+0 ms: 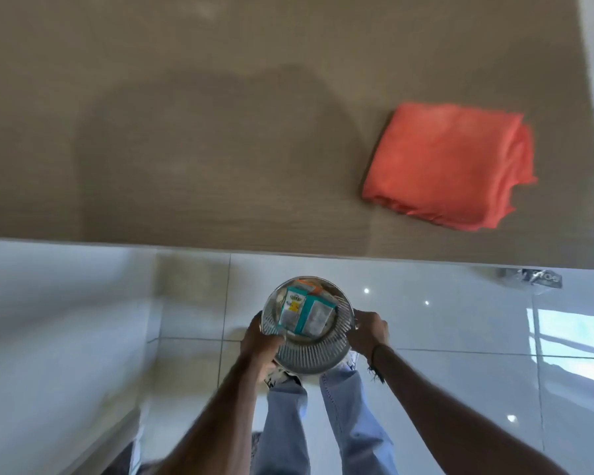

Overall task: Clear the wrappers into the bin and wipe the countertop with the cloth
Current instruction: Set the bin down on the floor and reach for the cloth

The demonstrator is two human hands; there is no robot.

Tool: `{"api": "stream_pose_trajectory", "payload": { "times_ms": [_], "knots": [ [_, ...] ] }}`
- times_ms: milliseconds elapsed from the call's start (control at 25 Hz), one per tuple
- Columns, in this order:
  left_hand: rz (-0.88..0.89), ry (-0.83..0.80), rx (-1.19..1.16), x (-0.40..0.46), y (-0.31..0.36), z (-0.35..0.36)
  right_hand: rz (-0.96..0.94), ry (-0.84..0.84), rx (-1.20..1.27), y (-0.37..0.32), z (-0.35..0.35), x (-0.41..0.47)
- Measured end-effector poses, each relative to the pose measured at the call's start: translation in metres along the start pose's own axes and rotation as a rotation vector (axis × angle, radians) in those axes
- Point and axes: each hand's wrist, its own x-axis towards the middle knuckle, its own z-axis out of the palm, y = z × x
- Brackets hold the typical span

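A round metal mesh bin (314,354) is low in front of me, above the tiled floor. Teal, white and orange wrappers (306,311) lie inside it. My left hand (259,341) grips the bin's left rim and my right hand (369,332) grips its right rim. A folded orange cloth (450,164) lies on the brown countertop (186,132), toward its right side near the front edge. No wrappers show on the countertop.
The countertop's front edge (288,250) runs across the middle of the view. Glossy white floor tiles (443,337) lie below it. A small clear plastic item (532,279) sits just under the edge at right. My legs in pale jeans (343,423) stand below the bin.
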Motion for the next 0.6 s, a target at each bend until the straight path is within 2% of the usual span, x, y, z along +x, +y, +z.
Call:
{"api": "stream_pose_trajectory", "payload": {
  "times_ms": [120, 280, 360, 480, 600],
  "knots": [
    [-0.092, -0.021, -0.094, 0.050, -0.021, 0.024, -0.003, -0.084, -0.023, 0.011, 0.030, 0.049],
    [-0.134, -0.057, -0.067, 0.076, -0.034, 0.034, 0.140, -0.288, 0.248, 0.026, 0.048, 0.080],
    [-0.176, -0.112, -0.037, 0.079, -0.041, 0.027, 0.185, -0.387, 0.280, 0.027, 0.050, 0.075],
    [-0.174, -0.154, 0.018, 0.052, -0.048, 0.008, 0.150, -0.278, 0.173, 0.023, 0.043, 0.045],
    [-0.080, -0.089, 0.150, -0.014, -0.034, -0.010, 0.085, -0.191, 0.167, -0.004, 0.012, -0.018]
  ]
}}
